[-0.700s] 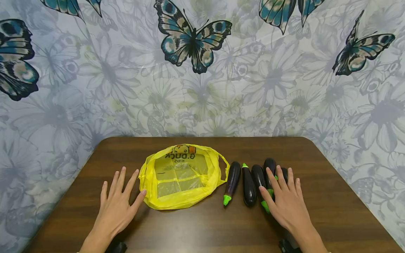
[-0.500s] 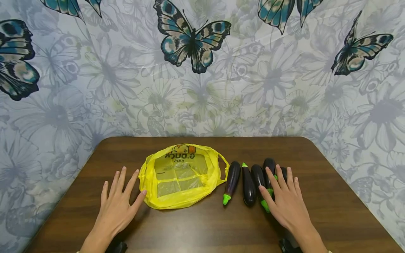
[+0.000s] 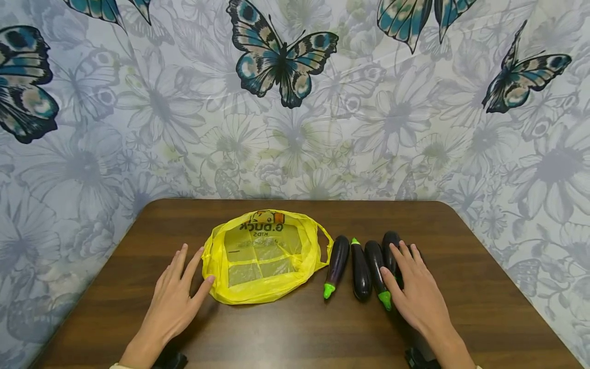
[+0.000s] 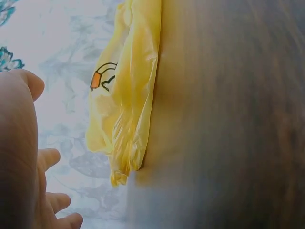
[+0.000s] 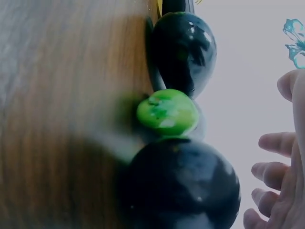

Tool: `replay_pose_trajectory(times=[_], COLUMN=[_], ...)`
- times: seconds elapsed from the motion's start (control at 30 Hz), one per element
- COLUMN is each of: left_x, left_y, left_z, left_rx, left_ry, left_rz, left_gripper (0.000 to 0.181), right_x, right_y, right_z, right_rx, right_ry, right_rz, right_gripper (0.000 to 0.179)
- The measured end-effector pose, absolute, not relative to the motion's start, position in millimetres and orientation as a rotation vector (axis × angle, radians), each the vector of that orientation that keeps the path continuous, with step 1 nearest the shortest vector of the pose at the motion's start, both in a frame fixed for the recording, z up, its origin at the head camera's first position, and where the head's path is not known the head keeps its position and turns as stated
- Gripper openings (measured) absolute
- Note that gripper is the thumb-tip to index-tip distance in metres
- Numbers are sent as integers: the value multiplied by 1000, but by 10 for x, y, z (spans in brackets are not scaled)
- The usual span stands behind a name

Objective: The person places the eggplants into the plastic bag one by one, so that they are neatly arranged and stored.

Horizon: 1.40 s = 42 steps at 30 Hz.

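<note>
A yellow plastic bag (image 3: 260, 294) lies with its mouth spread open on the table, its handle loop toward the right. Beside its left edge is my left hand (image 3: 172, 302), fingers spread and holding nothing; in the left wrist view the bag (image 4: 136, 86) stands apart from the fingers. To the bag's right, several dark eggplants (image 3: 361, 274) with green stem ends lie in a row. My right hand (image 3: 421, 300) hovers over the rightmost ones and partly hides them, its fingers loosely bent. In the right wrist view those fingers are apart from the eggplants (image 5: 183, 181).
The brown wooden table (image 3: 276, 338) has rounded far corners. Behind it hangs a cloth (image 3: 295, 148) printed with flowers and butterflies. Dark straps or devices (image 3: 421, 359) show at both wrists.
Both hands have tilted slightly, and the fingers of the right hand have bent and drawn closer together over the eggplants. The bag and eggplants have stayed in place.
</note>
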State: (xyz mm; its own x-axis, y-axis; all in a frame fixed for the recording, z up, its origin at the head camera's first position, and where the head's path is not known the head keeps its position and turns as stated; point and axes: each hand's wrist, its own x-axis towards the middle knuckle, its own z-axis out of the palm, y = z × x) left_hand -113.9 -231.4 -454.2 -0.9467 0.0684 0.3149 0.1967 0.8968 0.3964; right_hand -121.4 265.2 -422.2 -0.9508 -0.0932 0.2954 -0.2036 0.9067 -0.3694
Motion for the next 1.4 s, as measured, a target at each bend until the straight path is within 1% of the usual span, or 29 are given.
replay_pose_trajectory(times=[0.37, 0.8, 1.07, 1.4], left_x=[-1176, -1211, -1187, -1210], left_y=[-2344, -2326, -2362, -2354], left_z=[-4550, -4625, -4671, -4703], left_rx=[-135, -170, -166, -176], left_ry=[-2813, -2768, -2753, -2748], left_rz=[-911, -1098, -1149, -1193], left_gripper=[72, 76, 77, 79], right_x=[-1265, -1294, -1338, -1342], right_y=[2833, 3012, 3047, 3139], right_z=[-4276, -4332, -4418, -4491], right_rx=[217, 112, 116, 103], right_ry=[-2695, -2715, -2699, -2748], right_rz=[835, 876, 896, 927], right_gripper=[62, 60, 58, 58])
